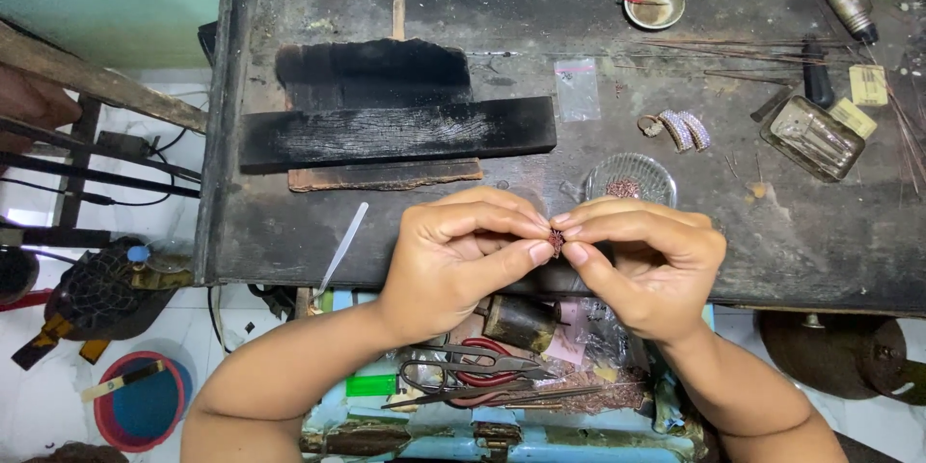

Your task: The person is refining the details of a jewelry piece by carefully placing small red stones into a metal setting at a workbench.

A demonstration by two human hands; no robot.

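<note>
Now | your left hand [463, 256] and right hand [641, 256] meet at frame centre, fingertips of both pinched on a small reddish beaded metal piece [557, 240] above the dark scorched wooden surface [801, 241] | step: likely fine fitting | next calls for steady, tiny finger pressure.

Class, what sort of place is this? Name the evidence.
Probably a jeweller's workbench: both hands pinch a tiny beaded piece above a scorched bench, with charred blocks and shears nearby.
</note>
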